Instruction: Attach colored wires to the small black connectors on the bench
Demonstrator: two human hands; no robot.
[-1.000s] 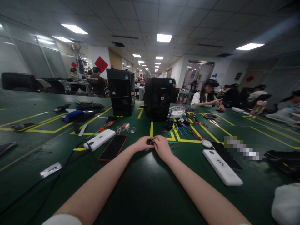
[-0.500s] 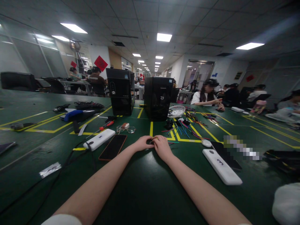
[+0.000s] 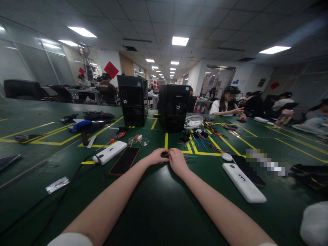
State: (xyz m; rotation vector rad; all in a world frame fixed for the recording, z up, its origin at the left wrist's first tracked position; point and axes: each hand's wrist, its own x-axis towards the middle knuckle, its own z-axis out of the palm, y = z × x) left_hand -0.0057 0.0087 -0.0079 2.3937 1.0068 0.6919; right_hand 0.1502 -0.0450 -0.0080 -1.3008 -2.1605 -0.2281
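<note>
My left hand [image 3: 156, 156] and my right hand [image 3: 176, 160] meet just above the green table, in front of two black computer towers. The fingers of both are bent together around something small and dark, mostly hidden by them. A thin green wire [image 3: 190, 156] shows just beyond my right hand; whether it joins the hidden piece I cannot tell. Ahead and to the right lies a bundle of coloured wires [image 3: 202, 142] with black connectors [image 3: 185, 136]. A phone with an orange edge [image 3: 124, 161] rests left of my left hand.
The towers [image 3: 133, 102] [image 3: 173, 107] stand ahead, with a white basket [image 3: 194, 121] beside them. Leftward are a white power bank [image 3: 110, 152], glasses [image 3: 144, 141], a red screwdriver [image 3: 118, 137] and a black cable [image 3: 74, 177]. Another power bank [image 3: 244, 182] lies right; a person [image 3: 228, 104] sits across.
The view has shifted very slightly. My hands stay together in nearly the same place, and less of the small dark piece shows between the fingers.
</note>
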